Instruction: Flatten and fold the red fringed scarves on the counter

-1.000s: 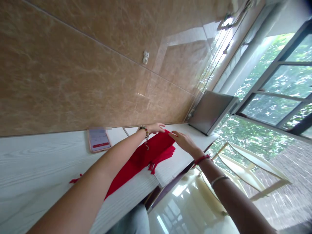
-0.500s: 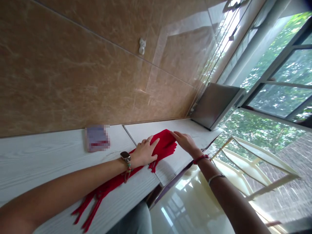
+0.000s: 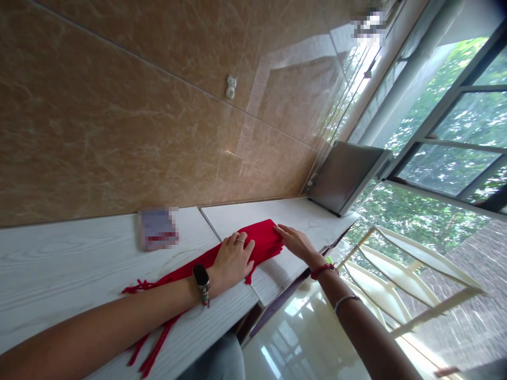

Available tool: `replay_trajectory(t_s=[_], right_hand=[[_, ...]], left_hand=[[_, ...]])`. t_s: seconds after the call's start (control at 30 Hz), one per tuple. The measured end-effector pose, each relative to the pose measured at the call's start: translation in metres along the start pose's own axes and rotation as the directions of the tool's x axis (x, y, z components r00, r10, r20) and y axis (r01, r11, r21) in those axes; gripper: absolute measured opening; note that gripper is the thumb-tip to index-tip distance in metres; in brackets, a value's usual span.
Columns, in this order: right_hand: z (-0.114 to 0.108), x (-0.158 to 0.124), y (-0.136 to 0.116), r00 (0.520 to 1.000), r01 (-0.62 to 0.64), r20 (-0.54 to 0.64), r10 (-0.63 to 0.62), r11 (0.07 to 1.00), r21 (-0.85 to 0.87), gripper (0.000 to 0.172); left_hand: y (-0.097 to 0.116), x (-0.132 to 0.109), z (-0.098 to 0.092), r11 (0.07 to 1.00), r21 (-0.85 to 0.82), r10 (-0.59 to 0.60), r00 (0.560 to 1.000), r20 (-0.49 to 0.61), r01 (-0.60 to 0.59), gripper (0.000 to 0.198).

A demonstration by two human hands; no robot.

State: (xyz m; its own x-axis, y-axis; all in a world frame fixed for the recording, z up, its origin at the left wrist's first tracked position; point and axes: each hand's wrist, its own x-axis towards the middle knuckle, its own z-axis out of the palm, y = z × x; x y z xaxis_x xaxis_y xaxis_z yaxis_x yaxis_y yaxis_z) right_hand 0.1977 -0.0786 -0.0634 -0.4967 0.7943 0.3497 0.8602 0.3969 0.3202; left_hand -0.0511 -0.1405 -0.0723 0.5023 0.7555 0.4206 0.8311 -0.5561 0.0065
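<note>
And there, on the white counter [image 3: 59,269], the red fringed cloth [image 3: 262,240] was overlaid by the left hand [image 3: 230,264], fingers spread, the cloth's end met by the right hand [image 3: 296,243], whether pinching couldn't be told.

A red cloth [image 3: 261,240] with stringy fringe [image 3: 138,286] is lying folded lengthwise on the surface [image 3: 79,258], running beneath the left grip [image 3: 232,258], its far edge meeting the right grip [image 3: 297,244].
</note>
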Motion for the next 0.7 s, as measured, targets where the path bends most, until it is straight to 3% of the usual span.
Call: replay_trajectory(t_s=[0.13,0.27,0.57,0.7], right_hand=[[-0.012,0.008,-0.007,0.985,0.168,-0.030,-0.168,0.986,-0.010,0.039],[-0.016,0.015,-0.014,0.950,0.306,-0.060,-0.305,0.952,-0.001,0.031],[-0.012,0.010,0.003,0.967,0.176,-0.191,-0.165,0.984,0.038,0.035],[-0.002,0.004,0.000,0.968,0.229,-0.130,-0.216,0.968,0.101,0.037]], left_hand=[[-0.001,-0.011,0.006,0.997,0.070,-0.043,0.991,0.129,0.034,0.066],[-0.003,-0.007,0.009,0.990,0.128,-0.083,0.988,0.127,0.067,0.058],[-0.017,-0.003,-0.024,0.991,0.095,0.084,0.989,0.123,-0.096,0.055],[-0.014,-0.010,-0.012,0.979,0.050,0.188,0.966,0.175,-0.200,0.060]])
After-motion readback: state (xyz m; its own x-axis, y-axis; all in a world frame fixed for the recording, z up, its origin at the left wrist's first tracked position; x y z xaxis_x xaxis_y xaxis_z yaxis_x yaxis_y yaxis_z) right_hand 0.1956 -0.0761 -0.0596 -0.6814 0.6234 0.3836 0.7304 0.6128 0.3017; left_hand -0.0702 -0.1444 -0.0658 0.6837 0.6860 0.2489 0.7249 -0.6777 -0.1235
